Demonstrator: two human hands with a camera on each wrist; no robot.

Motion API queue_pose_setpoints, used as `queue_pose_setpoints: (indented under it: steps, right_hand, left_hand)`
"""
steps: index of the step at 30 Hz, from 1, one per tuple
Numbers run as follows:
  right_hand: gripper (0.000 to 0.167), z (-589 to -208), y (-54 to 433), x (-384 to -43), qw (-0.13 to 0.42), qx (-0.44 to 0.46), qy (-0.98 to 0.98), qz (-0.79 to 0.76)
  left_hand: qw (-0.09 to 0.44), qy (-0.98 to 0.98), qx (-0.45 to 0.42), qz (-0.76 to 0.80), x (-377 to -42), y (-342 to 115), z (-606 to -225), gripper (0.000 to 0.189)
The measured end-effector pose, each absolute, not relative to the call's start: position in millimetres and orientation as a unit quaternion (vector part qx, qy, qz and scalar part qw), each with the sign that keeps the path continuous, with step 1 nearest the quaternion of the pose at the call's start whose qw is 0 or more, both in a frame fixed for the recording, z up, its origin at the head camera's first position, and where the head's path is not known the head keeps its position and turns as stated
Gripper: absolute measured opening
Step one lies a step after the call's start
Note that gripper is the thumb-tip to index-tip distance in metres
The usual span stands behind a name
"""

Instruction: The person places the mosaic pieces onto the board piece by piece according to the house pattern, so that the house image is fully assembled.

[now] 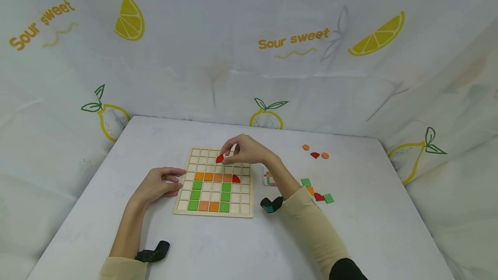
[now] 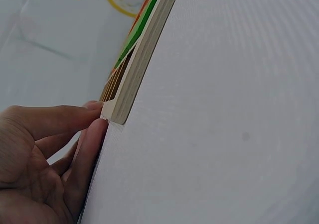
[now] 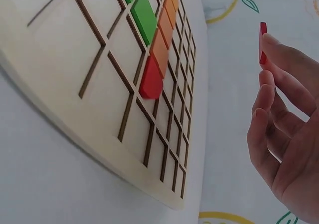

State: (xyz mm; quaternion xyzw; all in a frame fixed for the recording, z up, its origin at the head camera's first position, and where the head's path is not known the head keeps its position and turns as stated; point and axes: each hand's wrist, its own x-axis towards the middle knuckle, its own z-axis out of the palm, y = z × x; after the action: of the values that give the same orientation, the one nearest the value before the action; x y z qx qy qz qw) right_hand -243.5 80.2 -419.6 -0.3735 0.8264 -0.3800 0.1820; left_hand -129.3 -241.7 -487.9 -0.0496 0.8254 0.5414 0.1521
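Note:
A wooden grid board (image 1: 243,216) lies on the table with orange and green square tiles and one red quarter-circle tile in its cells. My right hand (image 1: 250,149) pinches a second red quarter-circle tile (image 1: 219,158) between thumb and finger, above the far part of the grid. In the right wrist view this red tile (image 3: 262,43) is held edge-on, apart from the board (image 3: 99,134). My left hand (image 1: 157,185) touches the board's left edge with its fingertips. The left wrist view shows the left hand (image 2: 50,154) with fairly straight fingers against the board's side (image 2: 144,64).
Right of the board lie loose green tiles (image 1: 328,198), an orange tile (image 1: 310,190) and a red quarter-circle (image 1: 318,197). Farther back are two orange discs (image 1: 325,155) and another red quarter-circle (image 1: 315,155). A pattern card (image 1: 268,178) is partly hidden by the right arm.

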Motion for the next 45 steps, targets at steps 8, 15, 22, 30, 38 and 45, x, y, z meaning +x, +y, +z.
queue_pose_setpoints:
  steps: [8, 15, 22, 30, 38, 45]
  right_hand:
    - [0.019, -436, 40, -241, 0.222, -0.378, 0.811, -0.387]
    - [0.015, -448, 13, -238, 0.245, -0.369, 0.804, -0.396]
    - [0.016, -460, -6, -233, 0.252, -0.353, 0.814, -0.387]
    - [0.019, -465, -20, -224, 0.227, -0.347, 0.836, -0.359]
    - [0.013, -460, -20, -221, 0.222, -0.349, 0.841, -0.349]
    - [0.010, -458, -17, -221, 0.224, -0.370, 0.832, -0.347]
  left_hand:
    - [0.155, 0.828, -0.055, 0.535, -130, -244, -490, 0.052]
    - [0.154, 0.826, -0.046, 0.540, -130, -242, -487, 0.051]
    - [0.156, 0.826, -0.051, 0.539, -131, -243, -487, 0.050]
    - [0.159, 0.826, -0.054, 0.538, -130, -243, -487, 0.051]
    - [0.160, 0.826, -0.047, 0.538, -131, -244, -487, 0.051]
    - [0.161, 0.824, -0.057, 0.541, -132, -243, -487, 0.051]
